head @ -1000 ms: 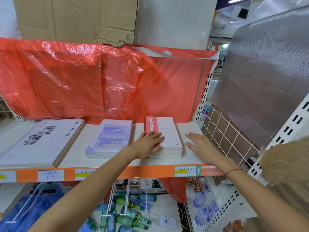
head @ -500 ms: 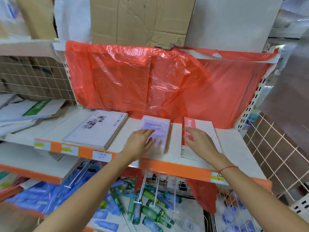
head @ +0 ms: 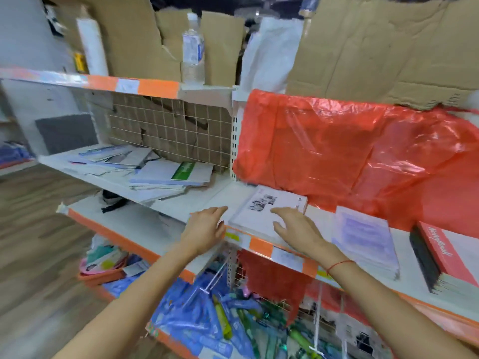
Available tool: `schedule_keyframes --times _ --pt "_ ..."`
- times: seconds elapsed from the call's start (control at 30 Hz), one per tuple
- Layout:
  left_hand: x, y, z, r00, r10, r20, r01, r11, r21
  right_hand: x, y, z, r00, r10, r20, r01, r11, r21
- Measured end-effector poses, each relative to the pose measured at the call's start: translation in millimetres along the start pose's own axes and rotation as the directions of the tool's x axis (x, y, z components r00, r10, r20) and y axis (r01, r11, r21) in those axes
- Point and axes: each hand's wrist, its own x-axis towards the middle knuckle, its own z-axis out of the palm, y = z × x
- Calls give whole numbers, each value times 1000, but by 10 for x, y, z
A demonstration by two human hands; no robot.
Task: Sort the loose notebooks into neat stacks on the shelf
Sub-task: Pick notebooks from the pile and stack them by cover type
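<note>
Three neat stacks sit on the white shelf (head: 404, 237): a white stack with a black-and-white picture (head: 259, 213), a pale blue stack (head: 363, 237) and a red-covered stack (head: 440, 257) at the far right. My right hand (head: 298, 229) lies flat, fingers straight, on the white stack's near right part. My left hand (head: 204, 226) is open just left of that stack, at the shelf's front edge, holding nothing. Loose notebooks (head: 166, 174), one with a green cover patch, lie in a messy pile on the shelf section to the left.
Red plastic sheeting (head: 350, 151) hangs behind the stacks. A wire grid (head: 171, 125) backs the left section. Above stand cardboard (head: 388, 47) and a water bottle (head: 193, 47). Blue packs and green bottles (head: 220, 314) fill the lower level. An orange price strip (head: 261, 247) edges the shelf.
My view has swung left along the shelf. Both hands left the blue and red stacks and moved to the white stack, right hand now on it.
</note>
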Motion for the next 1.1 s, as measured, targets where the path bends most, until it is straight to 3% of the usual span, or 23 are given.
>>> schedule_keyframes --times 0.3,0.7,0.97,1.1 --pt "-297 -1522 -443 979 -202 2 202 979 36 876 -1237 473 992 -124 34 123 991 43" --pt "94 -2702 -414 956 -294 -11 294 956 -8 2230 -1680 975 971 -217 99 219 976 -2" --pt "805 -3581 -455 967 -253 -32 254 967 32 3312 -1751 1425 950 -136 280 162 984 -71" --pt "1000 -3874 -306 970 -244 17 244 970 -6 3606 -1742 1566 902 -65 427 115 989 -92"
